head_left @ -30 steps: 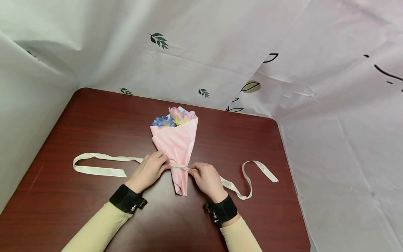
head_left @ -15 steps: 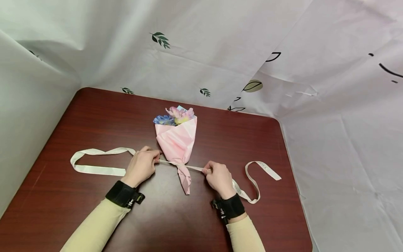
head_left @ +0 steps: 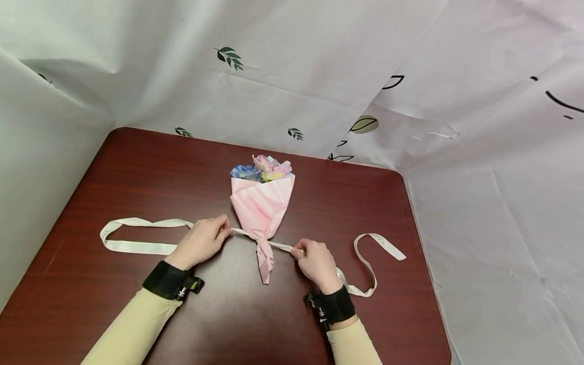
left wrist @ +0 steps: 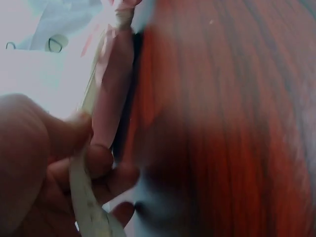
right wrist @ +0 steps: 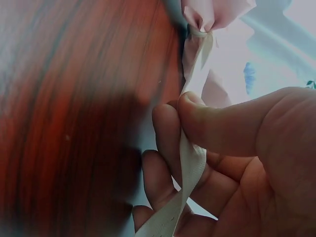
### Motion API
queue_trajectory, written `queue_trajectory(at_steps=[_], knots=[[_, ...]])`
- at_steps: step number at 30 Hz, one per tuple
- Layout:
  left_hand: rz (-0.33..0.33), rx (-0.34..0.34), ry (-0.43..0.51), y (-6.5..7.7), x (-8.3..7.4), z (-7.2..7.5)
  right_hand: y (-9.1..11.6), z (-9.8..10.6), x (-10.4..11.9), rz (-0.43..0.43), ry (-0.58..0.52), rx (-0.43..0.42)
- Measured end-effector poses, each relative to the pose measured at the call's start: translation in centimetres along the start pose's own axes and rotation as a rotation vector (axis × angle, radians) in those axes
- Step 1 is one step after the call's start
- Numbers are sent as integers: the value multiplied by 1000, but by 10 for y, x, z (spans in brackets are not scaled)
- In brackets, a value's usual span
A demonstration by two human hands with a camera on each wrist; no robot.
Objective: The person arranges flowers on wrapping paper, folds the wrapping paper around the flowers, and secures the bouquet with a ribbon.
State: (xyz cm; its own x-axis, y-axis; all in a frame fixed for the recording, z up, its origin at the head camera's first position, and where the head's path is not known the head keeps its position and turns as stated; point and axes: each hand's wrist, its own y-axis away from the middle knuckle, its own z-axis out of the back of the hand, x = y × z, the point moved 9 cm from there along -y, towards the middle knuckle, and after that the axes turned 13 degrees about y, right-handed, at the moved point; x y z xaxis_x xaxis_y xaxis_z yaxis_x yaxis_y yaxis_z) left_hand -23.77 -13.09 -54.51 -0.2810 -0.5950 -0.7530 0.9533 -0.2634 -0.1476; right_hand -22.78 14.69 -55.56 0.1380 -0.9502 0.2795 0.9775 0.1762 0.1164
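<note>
A bouquet of blue and pink flowers (head_left: 274,168) in pink wrapping paper (head_left: 262,203) lies on the table, its lower part cinched tightly by a white ribbon (head_left: 281,247). My left hand (head_left: 203,241) pinches the ribbon left of the bouquet, and my right hand (head_left: 317,262) pinches it on the other side. Between the hands the ribbon runs straight and narrow through the cinched waist. In the right wrist view the ribbon (right wrist: 191,163) passes between thumb and forefinger and trails across the palm. The left wrist view shows the ribbon (left wrist: 84,192) likewise running through the fingers.
The dark red wooden table (head_left: 219,324) has rounded corners and meets a pale curtain (head_left: 274,91) at the back and sides. One ribbon tail (head_left: 137,247) loops on the table at left; the other tail (head_left: 374,268) curls at right.
Both hands have moved apart from the bouquet, drawing the ribbon taut. The paper's waist has narrowed and its lower end has bunched up. Lately the bouquet has shifted slightly right.
</note>
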Motion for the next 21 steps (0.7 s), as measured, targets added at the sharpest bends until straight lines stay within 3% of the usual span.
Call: queue_trajectory(at_steps=[4,8,12,16,19,21], knots=[[83,81,112,2,12,8,0,1,4,5,-20,-11],[123,139,87,6,18,23,1,0,3,-10,-16,-5],[178,238,67,13,20,35,1,0,1,-21,-15,0],[179,249,94,17,15,51,0,0,1,-16,-13,4],[136,226,246,17,5,61,0,0,1,-12,-4,0],[77,238,436,16,-5,61,0,0,2,-11,-2,-1]])
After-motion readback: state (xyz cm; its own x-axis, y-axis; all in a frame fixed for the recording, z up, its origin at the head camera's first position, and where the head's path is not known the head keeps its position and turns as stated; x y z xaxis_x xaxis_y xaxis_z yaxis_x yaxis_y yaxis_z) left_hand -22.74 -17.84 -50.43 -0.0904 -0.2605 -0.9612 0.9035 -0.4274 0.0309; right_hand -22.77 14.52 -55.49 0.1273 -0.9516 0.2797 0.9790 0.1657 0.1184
